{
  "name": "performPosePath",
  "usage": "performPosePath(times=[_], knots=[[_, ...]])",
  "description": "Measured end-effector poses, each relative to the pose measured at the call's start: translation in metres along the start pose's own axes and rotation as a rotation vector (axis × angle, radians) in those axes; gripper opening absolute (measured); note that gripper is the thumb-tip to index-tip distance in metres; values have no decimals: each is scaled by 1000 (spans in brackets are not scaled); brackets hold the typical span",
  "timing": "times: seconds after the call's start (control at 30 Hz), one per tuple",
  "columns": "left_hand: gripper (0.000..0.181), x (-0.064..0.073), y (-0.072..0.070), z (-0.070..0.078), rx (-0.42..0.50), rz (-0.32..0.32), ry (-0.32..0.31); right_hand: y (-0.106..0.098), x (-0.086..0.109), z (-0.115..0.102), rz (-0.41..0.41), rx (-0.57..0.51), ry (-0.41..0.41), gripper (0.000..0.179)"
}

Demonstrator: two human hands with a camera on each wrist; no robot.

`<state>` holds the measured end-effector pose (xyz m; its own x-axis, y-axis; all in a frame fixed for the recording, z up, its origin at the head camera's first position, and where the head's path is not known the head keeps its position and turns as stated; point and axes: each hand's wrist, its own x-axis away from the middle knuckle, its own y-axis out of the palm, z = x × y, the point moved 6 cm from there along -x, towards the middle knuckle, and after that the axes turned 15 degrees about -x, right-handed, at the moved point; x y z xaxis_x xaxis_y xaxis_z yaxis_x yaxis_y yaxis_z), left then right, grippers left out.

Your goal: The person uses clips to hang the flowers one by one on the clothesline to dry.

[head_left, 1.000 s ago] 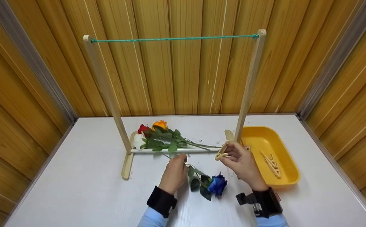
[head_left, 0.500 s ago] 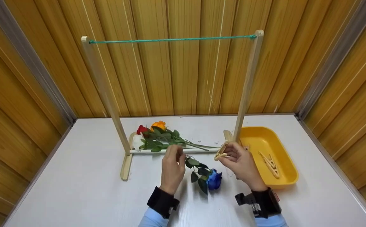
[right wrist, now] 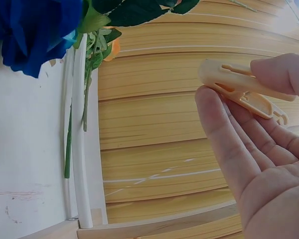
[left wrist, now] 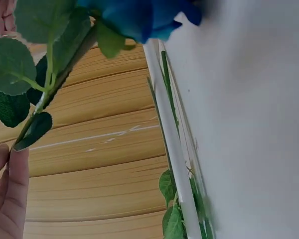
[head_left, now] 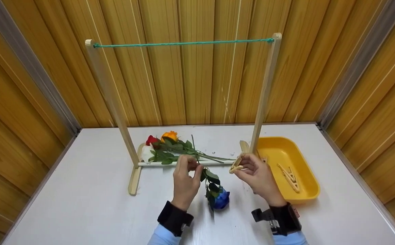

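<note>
My left hand (head_left: 186, 182) pinches the stem of a blue rose (head_left: 221, 199) between thumb and fingers. The bloom hangs down toward the front, and the stem's end points up and back. In the left wrist view, the rose's stem (left wrist: 27, 124) runs from the fingertips past green leaves to the blue petals. To the right, my right hand (head_left: 260, 177) holds a beige clothespin (head_left: 236, 165) between thumb and fingers. The right wrist view shows that clothespin (right wrist: 244, 87) lying along the fingers with the thumb on it. A gap separates the two hands.
Behind the hands stands a wooden frame (head_left: 264, 98) with a green cord (head_left: 183, 43) strung across its top. Red (head_left: 152, 140), orange (head_left: 169, 136) and white (head_left: 147, 153) roses lie by its white bottom bar (head_left: 217, 161). A yellow tray (head_left: 311, 173) at right holds more clothespins (head_left: 290, 178).
My left hand has lifted the blue rose's stem and turned it, so the bloom has swung left and now hangs lower toward the front. The right hand keeps holding the clothespin, nearly still.
</note>
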<state>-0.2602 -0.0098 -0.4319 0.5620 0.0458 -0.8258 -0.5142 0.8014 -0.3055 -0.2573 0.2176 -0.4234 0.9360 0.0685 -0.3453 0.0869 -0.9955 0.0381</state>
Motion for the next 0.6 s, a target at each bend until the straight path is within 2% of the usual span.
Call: performPosePath(times=[0.17,0.3,0.43,0.6], knots=[[46,-2,2,0,66,-23,-47,-3,0,-1,18,8,14,35],[48,-4,5,4,74,-56,-50,-5,2,-2,31,-22,25,34],[38,-13,9,12,37,-103,-7,-7,2,-5,25,-36,21,33],[18,-35,11,25,-19,-137,62,-13,-5,-16,5,-26,-29,31]])
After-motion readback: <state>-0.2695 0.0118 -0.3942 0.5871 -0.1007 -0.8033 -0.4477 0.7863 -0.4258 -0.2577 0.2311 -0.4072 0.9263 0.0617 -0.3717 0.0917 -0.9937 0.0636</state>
